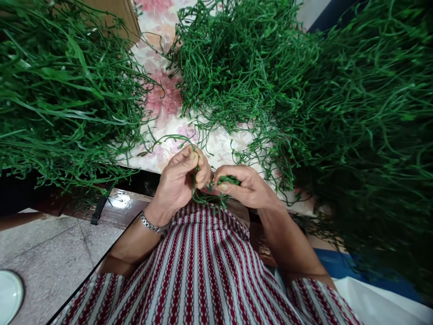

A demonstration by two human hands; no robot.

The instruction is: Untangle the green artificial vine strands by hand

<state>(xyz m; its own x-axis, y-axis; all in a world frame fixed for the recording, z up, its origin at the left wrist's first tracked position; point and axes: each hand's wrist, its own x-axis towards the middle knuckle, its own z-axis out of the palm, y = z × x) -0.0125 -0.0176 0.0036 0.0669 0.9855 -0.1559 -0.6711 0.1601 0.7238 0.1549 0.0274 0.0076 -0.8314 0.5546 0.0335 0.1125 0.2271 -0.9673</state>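
Observation:
My left hand [184, 176], with a metal watch at the wrist, pinches a thin green stem [194, 180] between thumb and fingers. Beside it, nearly touching, my right hand [245, 185] is closed round a small bunch of green stems [229, 180]. Some thin stem ends hang below both hands, in front of the striped clothing. One long stem [172, 136] runs from the left hand's fingertips out over the flowered cloth [216, 151].
A large heap of long green stems [67, 99] lies at the left. Another heap [237, 63] lies at the back middle, joining a darker pile [365, 126] at the right. A cardboard box [126, 20] stands back left. A white round object [10, 295] is at lower left.

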